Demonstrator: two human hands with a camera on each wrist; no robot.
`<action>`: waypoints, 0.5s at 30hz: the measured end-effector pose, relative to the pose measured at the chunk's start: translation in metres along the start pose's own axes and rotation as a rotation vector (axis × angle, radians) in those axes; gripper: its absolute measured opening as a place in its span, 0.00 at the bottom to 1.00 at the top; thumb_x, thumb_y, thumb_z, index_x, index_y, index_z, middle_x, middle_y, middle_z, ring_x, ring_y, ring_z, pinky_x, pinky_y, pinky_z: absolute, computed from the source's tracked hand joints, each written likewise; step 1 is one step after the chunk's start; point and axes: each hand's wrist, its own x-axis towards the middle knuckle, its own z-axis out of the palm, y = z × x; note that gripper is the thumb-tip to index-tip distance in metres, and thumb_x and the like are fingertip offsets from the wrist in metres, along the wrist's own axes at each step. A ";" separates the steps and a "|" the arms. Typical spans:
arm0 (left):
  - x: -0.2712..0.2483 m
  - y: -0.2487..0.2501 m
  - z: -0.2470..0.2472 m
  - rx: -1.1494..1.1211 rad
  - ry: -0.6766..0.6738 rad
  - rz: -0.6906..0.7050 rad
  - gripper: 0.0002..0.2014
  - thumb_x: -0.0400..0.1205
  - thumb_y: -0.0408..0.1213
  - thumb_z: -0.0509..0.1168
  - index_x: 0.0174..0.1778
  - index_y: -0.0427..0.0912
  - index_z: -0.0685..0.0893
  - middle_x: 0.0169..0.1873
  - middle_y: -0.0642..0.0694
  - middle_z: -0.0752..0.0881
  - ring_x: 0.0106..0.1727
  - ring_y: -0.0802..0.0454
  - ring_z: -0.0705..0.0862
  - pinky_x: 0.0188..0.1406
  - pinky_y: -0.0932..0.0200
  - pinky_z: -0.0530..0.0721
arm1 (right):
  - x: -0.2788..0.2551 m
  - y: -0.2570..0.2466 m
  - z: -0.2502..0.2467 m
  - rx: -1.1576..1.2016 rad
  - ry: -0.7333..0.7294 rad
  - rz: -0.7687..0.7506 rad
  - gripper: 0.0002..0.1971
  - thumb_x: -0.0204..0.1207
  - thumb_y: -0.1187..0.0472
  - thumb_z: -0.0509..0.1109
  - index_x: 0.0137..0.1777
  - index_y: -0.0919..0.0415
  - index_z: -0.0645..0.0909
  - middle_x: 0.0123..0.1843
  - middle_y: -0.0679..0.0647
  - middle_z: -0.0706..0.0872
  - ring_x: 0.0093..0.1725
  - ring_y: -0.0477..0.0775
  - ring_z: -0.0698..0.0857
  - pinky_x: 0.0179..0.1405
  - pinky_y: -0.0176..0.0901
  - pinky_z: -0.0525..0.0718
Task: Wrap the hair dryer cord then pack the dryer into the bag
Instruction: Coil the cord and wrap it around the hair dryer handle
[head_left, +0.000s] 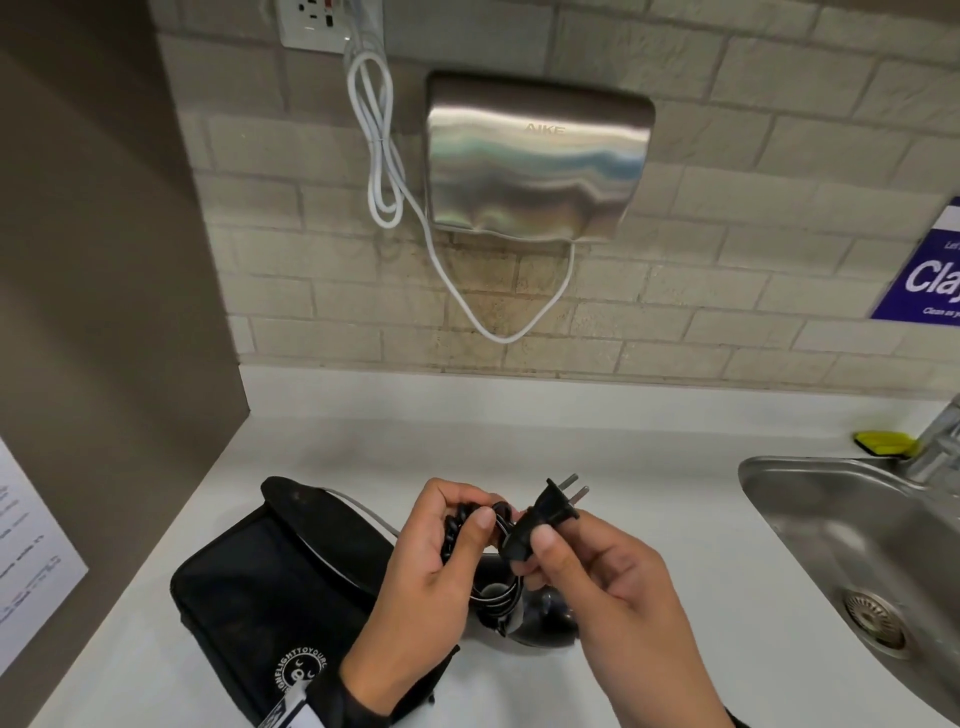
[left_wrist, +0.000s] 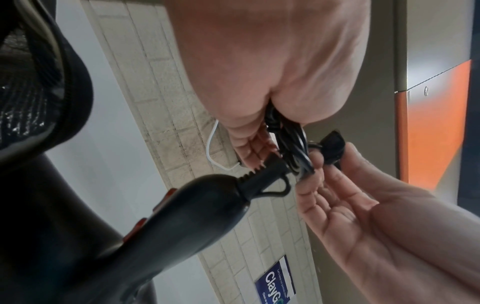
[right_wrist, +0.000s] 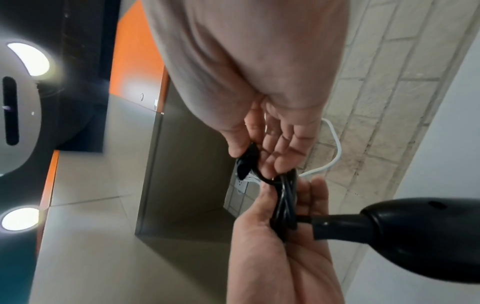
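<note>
My left hand (head_left: 457, 540) grips a bundle of looped black cord (head_left: 496, 597) above the counter. My right hand (head_left: 540, 551) pinches the black two-pin plug (head_left: 550, 512) between thumb and fingers, its prongs pointing up and right. The black hair dryer (head_left: 545, 618) hangs or lies just below the hands, mostly hidden by them. Its handle with red switches (left_wrist: 182, 216) shows in the left wrist view, and its cord end (right_wrist: 415, 230) in the right wrist view. A black zip bag (head_left: 280, 597) lies open on the counter to the left of my hands.
A steel sink (head_left: 852, 551) with a tap (head_left: 940, 441) and a yellow sponge (head_left: 883, 441) sits at the right. A wall hand dryer (head_left: 535, 161) with a white cable (head_left: 384, 156) hangs on the tiled wall. A grey partition (head_left: 104, 260) bounds the white counter (head_left: 649, 457) at the left.
</note>
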 end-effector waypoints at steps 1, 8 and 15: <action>0.000 0.000 -0.001 0.010 -0.016 0.002 0.07 0.83 0.44 0.63 0.52 0.47 0.83 0.46 0.51 0.89 0.48 0.58 0.88 0.53 0.62 0.85 | 0.001 0.000 -0.001 0.018 -0.003 0.005 0.14 0.74 0.46 0.75 0.45 0.57 0.92 0.36 0.58 0.93 0.36 0.50 0.88 0.35 0.37 0.87; 0.000 0.002 -0.011 0.065 -0.187 0.020 0.15 0.80 0.53 0.65 0.62 0.60 0.79 0.56 0.57 0.85 0.62 0.57 0.83 0.60 0.69 0.79 | 0.010 -0.002 -0.012 0.455 -0.059 0.167 0.37 0.52 0.45 0.88 0.51 0.74 0.85 0.38 0.67 0.88 0.38 0.61 0.91 0.37 0.43 0.90; 0.002 0.005 -0.015 0.140 -0.265 0.043 0.15 0.80 0.51 0.66 0.62 0.54 0.80 0.48 0.58 0.86 0.52 0.60 0.85 0.53 0.72 0.79 | 0.014 -0.007 -0.016 0.502 -0.093 0.217 0.30 0.53 0.45 0.88 0.48 0.68 0.90 0.38 0.66 0.89 0.38 0.58 0.91 0.38 0.43 0.90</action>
